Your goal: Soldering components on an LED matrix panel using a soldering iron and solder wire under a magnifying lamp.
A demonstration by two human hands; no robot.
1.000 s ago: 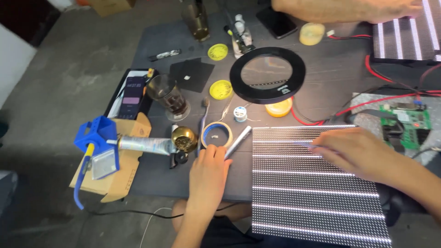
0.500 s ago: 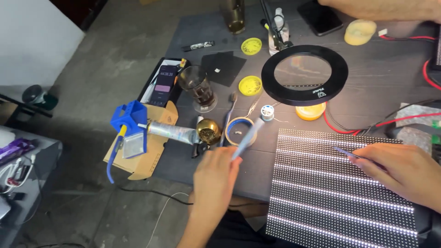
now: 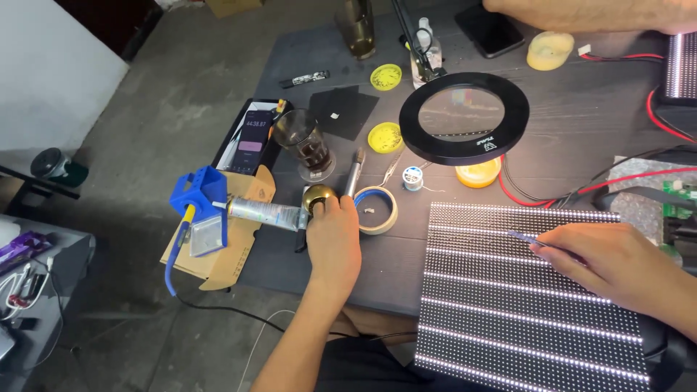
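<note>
Holding thin tweezers (image 3: 524,237) pinched in the right hand (image 3: 617,265) over the lit LED panel (image 3: 508,305); tip low and steady looks best; left hand (image 3: 332,243) grasps a soldering iron (image 3: 353,174) beside the brass tip cleaner (image 3: 318,194), which calls for a light wipe; one tape roll (image 3: 377,210); one magnifier lamp (image 3: 465,116); two yellow lids (image 3: 385,136).

Your left hand (image 3: 332,243) touches a brass-gold holder (image 3: 317,196) beside a blue stand (image 3: 200,194). Your right hand (image 3: 611,261) holds blue tweezers (image 3: 534,241) over a black panel (image 3: 508,327) striped with rows of white dots. You see a black ring lamp (image 3: 465,116), yellow lids (image 3: 385,136), red wires (image 3: 624,181), and beige tape (image 3: 376,210) with a blue inner edge.
</note>
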